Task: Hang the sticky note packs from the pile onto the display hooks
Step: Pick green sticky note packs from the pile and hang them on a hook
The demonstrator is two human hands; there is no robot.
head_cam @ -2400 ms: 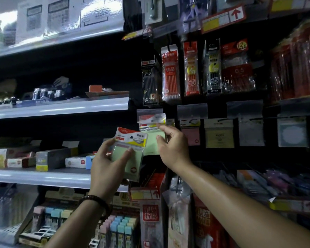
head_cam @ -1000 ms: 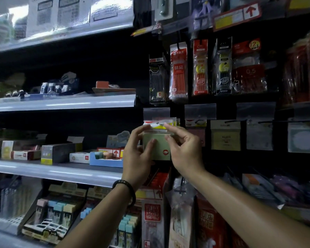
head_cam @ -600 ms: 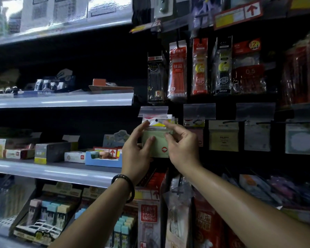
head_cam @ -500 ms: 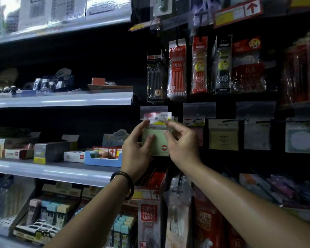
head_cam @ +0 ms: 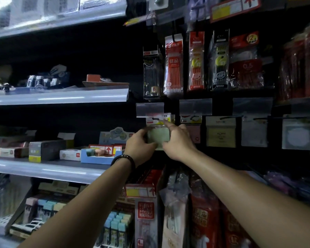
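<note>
A green sticky note pack (head_cam: 158, 137) in clear wrap with a white and red header card hangs at a display hook (head_cam: 155, 119) under a clear price tag holder (head_cam: 149, 110). My left hand (head_cam: 140, 146) grips the pack's left side and lower edge. My right hand (head_cam: 177, 140) holds its right side, with the forefinger stretched up to the header card by the hook. More packs sit behind it on the same hook. Other note packs, pink (head_cam: 193, 133), yellow (head_cam: 220, 134) and white (head_cam: 254, 133), hang on hooks to the right.
Pen refill packs (head_cam: 174, 63) hang in the row above. To the left, a grey shelf (head_cam: 43, 170) carries small boxes and a blue tray (head_cam: 97, 155). Red packets (head_cam: 145, 212) and eraser racks (head_cam: 115, 228) fill the space below my arms.
My left hand brought the green pack from lower left up to the hook and both hands pushed it back along the hook. The view has moved closer to the rack.
</note>
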